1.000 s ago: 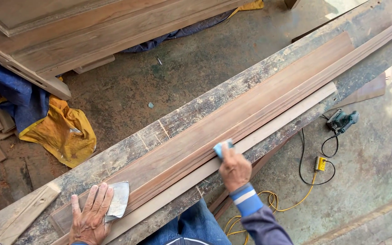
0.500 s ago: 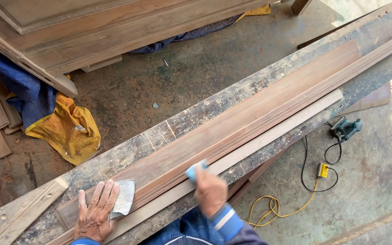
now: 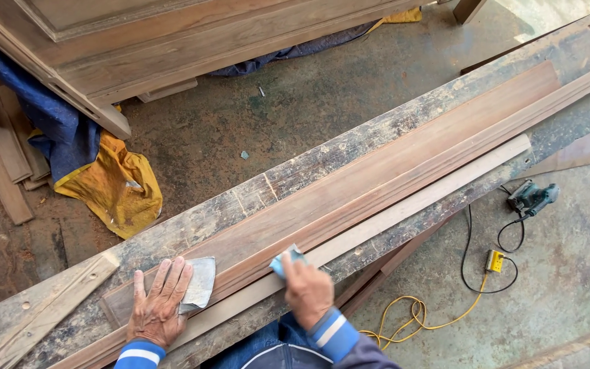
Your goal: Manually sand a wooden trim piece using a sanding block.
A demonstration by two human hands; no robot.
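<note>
In the head view, a long reddish-brown board (image 3: 377, 181) with a moulded edge is seen lying along a worn plank surface (image 3: 349, 147), and a paler, thinner strip (image 3: 411, 205) lies beside it on the near side. The left hand (image 3: 158, 307) is pressed flat on the near end of the board, fingers (image 3: 169, 277) spread open over a grey sheet of sandpaper (image 3: 201, 283). The right hand (image 3: 306, 290) is closed on a small blue sanding pad (image 3: 285, 260), which is held against the board's moulded edge. On the floor to the right, a power tool (image 3: 532, 197) with a black cable and a yellow cord (image 3: 418, 318) is seen. A yellow cloth (image 3: 114, 188) lies at the left.
</note>
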